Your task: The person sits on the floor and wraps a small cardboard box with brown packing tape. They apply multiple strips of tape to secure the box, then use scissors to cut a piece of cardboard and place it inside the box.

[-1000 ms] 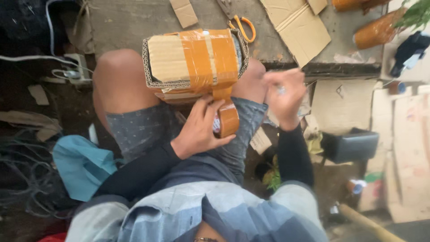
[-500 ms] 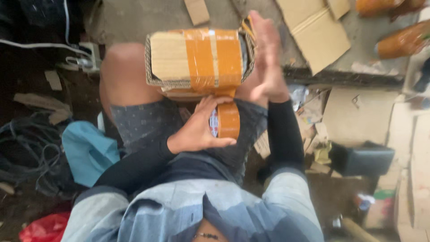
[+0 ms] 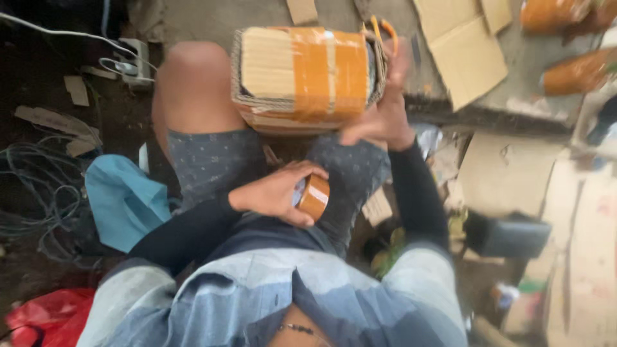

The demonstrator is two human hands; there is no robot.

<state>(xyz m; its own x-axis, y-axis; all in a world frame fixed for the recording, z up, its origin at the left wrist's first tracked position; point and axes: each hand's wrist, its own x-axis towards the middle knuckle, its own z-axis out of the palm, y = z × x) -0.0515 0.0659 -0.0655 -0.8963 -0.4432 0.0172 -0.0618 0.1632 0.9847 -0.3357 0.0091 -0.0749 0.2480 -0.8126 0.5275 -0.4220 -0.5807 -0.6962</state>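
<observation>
Left hand (image 3: 273, 193): curled around a roll of brown tape (image 3: 313, 197), fingers wrapped over its rim, held low over the lap near the body.
Right hand (image 3: 379, 115): flat and spread against the right side of the bundle, fingers pointing far, pressing rather than gripping; the picture is blurred here, so the exact finger contact is hard to tell.
Bundle (image 3: 305, 77): a block of stacked cardboard pieces bound with bands of brown tape, resting on the knees, far from the body, its pale ribbed edge facing left.
Support: the bundle sits on the person's legs, not on any surface; the bare left knee (image 3: 189, 83) lies just beside it.
Scissors (image 3: 384, 29): orange handles peek out beyond the far right corner of the bundle, on the floor.
Loose cardboard (image 3: 466, 51): flat sheets on the floor, far right.
Blue cloth (image 3: 122, 199): on the floor, left of the legs.
Cables (image 3: 38, 193): a tangle at the far left.
Risk, slipping: the bundle looks balanced on the knees with only one flat hand steadying it; a shift of a leg could tip it to the floor.
Risk, tape: I cannot see a strip running from roll to bundle; a loose end could stick back on the roll or fold on itself.
</observation>
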